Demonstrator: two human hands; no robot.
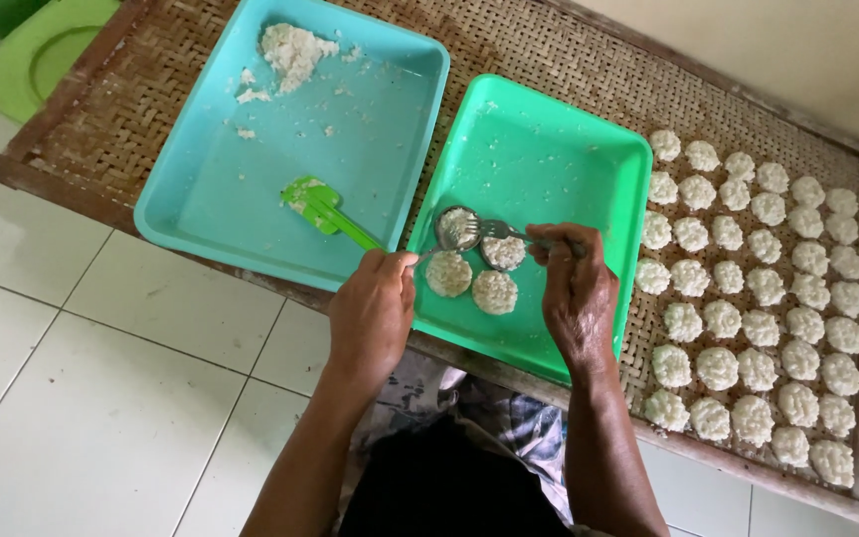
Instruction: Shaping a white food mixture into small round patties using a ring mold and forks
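My left hand [374,310] grips the handle of a small round metal mould [456,227] filled with white rice, held over the green tray [549,129]. Into that mould my right hand [577,290] presses a metal fork [497,230]. Three round rice patties [495,291] lie on the green tray just below the mould. A blue tray [221,189] to the left holds a heap of cooked rice [292,50] at its far end and a green rice paddle [322,210] near its front.
Both trays rest on a woven bamboo rack [101,119] with a wooden frame. Several rows of rice patties [758,288] cover the rack's right part. White tiled floor [82,398] lies below, with a green plastic stool [32,50] at top left.
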